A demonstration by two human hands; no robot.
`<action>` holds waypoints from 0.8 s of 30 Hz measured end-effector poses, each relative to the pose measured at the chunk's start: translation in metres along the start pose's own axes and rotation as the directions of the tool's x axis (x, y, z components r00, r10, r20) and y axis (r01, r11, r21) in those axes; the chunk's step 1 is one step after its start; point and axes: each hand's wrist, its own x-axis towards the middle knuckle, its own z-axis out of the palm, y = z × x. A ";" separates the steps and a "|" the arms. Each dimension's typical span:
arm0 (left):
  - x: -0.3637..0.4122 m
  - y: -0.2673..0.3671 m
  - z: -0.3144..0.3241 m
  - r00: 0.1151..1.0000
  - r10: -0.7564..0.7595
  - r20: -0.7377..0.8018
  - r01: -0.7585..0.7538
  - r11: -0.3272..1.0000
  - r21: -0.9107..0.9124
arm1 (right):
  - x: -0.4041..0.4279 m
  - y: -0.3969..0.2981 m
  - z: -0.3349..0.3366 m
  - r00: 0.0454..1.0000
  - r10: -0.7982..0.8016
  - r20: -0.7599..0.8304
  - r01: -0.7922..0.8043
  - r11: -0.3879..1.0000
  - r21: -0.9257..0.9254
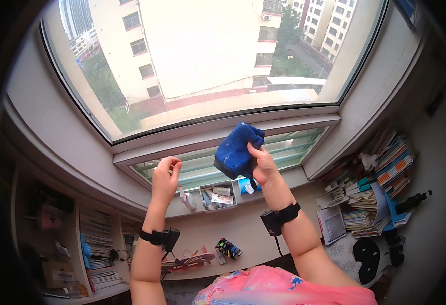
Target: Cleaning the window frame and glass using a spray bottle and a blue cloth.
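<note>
A folded blue cloth is gripped in my right hand, thumb on its face, in front of the lower window frame. A dark strip of it hangs below. To the left, my left hand is raised before the lower window pane with fingers curled and thumb near them; nothing shows in it. Above both hands stands the large window pane. Just below my left hand, a white spray bottle with a red nozzle stands on the windowsill.
On the sill are a grey bin of small items and a blue tissue pack. The desk bears a pen holder. Books and papers are piled at right; a bookshelf stands left. Black devices are strapped to both forearms.
</note>
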 end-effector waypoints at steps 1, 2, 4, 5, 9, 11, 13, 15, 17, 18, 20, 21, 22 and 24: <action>-0.009 0.024 0.003 1.000 -0.011 -0.007 0.011 0.998 -0.066 | -0.013 0.007 0.003 0.997 0.066 0.029 -0.069 0.992 0.105; -0.019 0.042 0.005 1.000 0.020 -0.014 -0.022 0.989 -0.143 | -0.026 0.016 0.007 0.996 0.079 0.047 -0.084 0.987 0.136; -0.033 0.068 0.005 0.980 0.184 0.079 -0.170 0.972 -0.165 | -0.046 0.026 0.007 0.989 0.129 0.066 -0.139 0.973 0.183; -0.038 0.069 0.007 0.980 0.180 0.083 -0.165 0.973 -0.161 | -0.054 0.029 0.007 0.983 0.166 0.084 -0.181 0.957 0.227; -0.053 0.080 0.016 0.911 0.331 0.247 -0.293 0.939 -0.179 | -0.081 0.027 0.005 0.979 0.158 0.127 -0.184 0.957 0.224; -0.053 0.087 0.022 0.899 0.311 0.308 -0.256 0.944 -0.206 | -0.091 0.019 0.001 0.983 0.144 0.116 -0.166 0.963 0.212; -0.051 0.091 0.032 0.886 0.368 0.282 -0.317 0.925 -0.210 | -0.099 0.008 -0.002 0.974 0.137 0.182 -0.163 0.977 0.137; -0.049 0.095 0.045 0.930 0.205 0.306 -0.113 0.950 -0.292 | -0.112 0.004 -0.005 0.979 0.123 0.164 -0.138 0.987 0.082; -0.043 0.097 0.063 0.949 0.055 0.311 0.071 0.922 -0.381 | -0.124 -0.001 -0.013 0.988 0.087 0.130 -0.074 0.992 -0.100; -0.038 0.097 0.071 0.939 0.041 0.341 0.116 0.897 -0.427 | -0.136 -0.012 -0.007 0.987 0.129 0.092 -0.112 0.979 -0.172; -0.032 0.100 0.086 0.924 0.033 0.382 0.164 0.866 -0.472 | -0.145 -0.014 -0.011 0.992 0.097 0.087 -0.074 0.969 -0.237; -0.030 0.112 0.093 0.893 0.081 0.442 0.142 0.882 -0.449 | -0.150 -0.017 -0.015 0.994 0.065 0.088 -0.035 0.952 -0.305; -0.028 0.121 0.100 0.857 0.126 0.499 0.118 0.896 -0.428 | -0.152 -0.020 -0.020 0.996 0.067 0.066 -0.037 0.924 -0.380; -0.023 0.136 0.111 0.798 0.146 0.584 0.143 0.896 -0.420 | -0.158 -0.022 -0.024 1.000 0.005 0.017 0.004 0.868 -0.497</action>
